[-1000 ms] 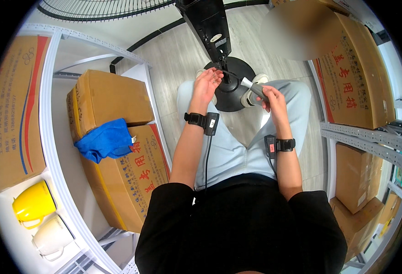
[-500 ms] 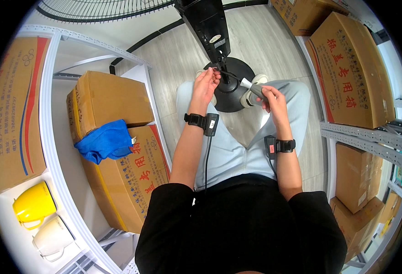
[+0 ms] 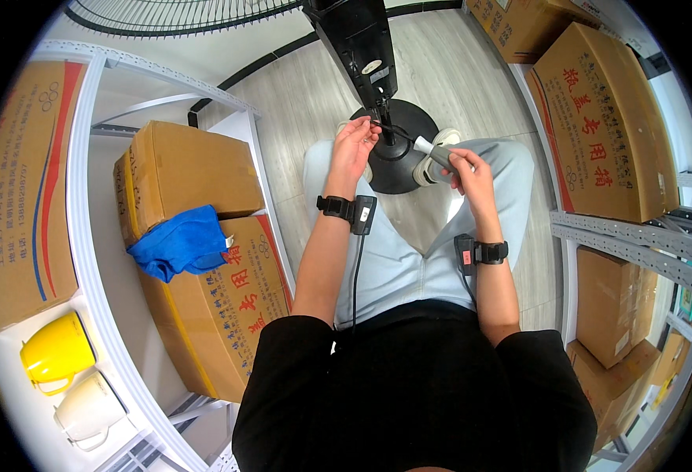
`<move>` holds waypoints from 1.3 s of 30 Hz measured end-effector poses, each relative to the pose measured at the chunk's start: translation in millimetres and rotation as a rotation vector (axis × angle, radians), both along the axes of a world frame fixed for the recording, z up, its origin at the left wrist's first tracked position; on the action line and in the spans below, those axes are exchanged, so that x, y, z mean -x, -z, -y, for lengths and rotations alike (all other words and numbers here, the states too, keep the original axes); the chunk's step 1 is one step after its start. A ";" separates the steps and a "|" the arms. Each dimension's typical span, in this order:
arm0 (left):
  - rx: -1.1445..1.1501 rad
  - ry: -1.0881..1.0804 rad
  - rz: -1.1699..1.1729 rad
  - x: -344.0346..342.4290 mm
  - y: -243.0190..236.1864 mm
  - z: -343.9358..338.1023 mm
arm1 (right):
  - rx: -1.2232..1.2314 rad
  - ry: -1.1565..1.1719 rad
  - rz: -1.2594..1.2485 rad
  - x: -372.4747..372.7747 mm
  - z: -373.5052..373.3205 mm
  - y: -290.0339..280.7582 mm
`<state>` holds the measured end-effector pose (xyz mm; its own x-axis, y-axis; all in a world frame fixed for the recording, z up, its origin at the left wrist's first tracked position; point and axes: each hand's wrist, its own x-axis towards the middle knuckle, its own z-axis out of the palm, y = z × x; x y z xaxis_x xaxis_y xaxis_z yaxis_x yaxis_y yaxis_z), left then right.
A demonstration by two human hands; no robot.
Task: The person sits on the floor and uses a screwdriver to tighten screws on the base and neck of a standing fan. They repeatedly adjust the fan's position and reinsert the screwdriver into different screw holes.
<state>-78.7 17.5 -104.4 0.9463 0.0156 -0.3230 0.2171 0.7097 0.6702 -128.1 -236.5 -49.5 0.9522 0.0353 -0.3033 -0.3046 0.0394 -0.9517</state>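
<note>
In front of me stands a black pedestal fan, its column (image 3: 355, 55) rising from a round black base (image 3: 397, 169) between my feet. My left hand (image 3: 355, 145) is at the lower end of the column, thumb and fingertips pinched on a thin black cord (image 3: 393, 128). The cord runs right toward the white tip of a grey-handled tool (image 3: 437, 153). I cannot make out the tool's exact kind, nor whether the cord joins it. My right hand (image 3: 472, 173) grips the tool's handle, with the white tapered end pointing up and left toward the column.
Metal shelves flank me, holding cardboard boxes (image 3: 193, 173) on the left and another box (image 3: 605, 118) on the right. A blue cloth (image 3: 179, 244) drapes over the left boxes. A yellow mug (image 3: 59, 354) and a white mug (image 3: 90, 409) lie at lower left. The fan's grille (image 3: 181, 17) spans the top.
The grey tool and my right fingers have shifted very slightly. Otherwise both hands hold the same place and grip.
</note>
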 end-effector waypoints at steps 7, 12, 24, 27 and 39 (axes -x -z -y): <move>0.016 0.003 0.000 0.4 -1.1 0.3 | 0.045 0.003 0.013 0.8 -1.3 -2.3; 0.024 0.013 0.009 0.3 -2.1 0.4 | 0.066 -0.003 0.016 0.2 -0.8 -4.0; -0.026 0.024 0.046 -1.3 -3.1 -4.0 | 0.209 -0.011 0.116 4.2 -3.9 -16.6; -0.060 0.029 0.034 -2.9 -4.4 -4.2 | 0.214 -0.008 0.128 4.6 -2.9 -15.1; 0.168 0.029 0.055 -26.6 -10.2 -6.0 | 0.473 -0.077 0.444 13.8 -13.9 -24.7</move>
